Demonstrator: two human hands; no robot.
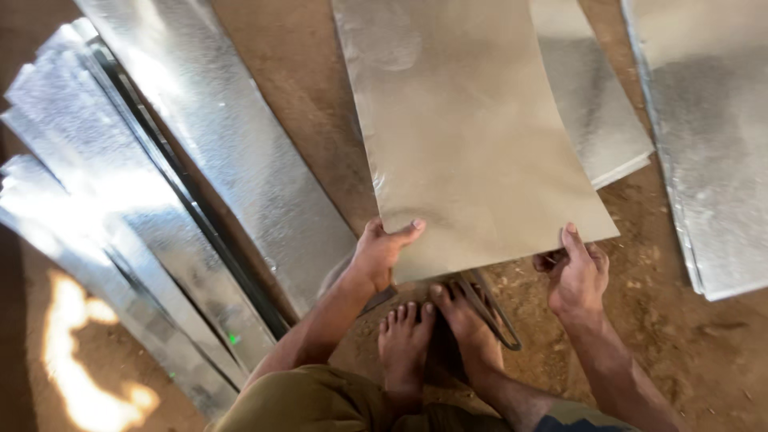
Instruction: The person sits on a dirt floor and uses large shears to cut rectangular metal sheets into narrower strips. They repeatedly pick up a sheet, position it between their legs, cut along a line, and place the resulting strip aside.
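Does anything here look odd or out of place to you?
One thing: the metal sheet gripped by the left hand and right hand bows upward instead of lying flat. Bare feet rest near its edge, beside a dark metal tool on the dirt floor.

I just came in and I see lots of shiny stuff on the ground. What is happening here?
A person stands barefoot on a dirt floor and holds a metal sheet by its near edge. The left hand grips the left corner with the thumb on top, and the right hand grips the right corner. More shiny sheets lie stacked to the left and others to the right. A looped metal tool lies by the feet.
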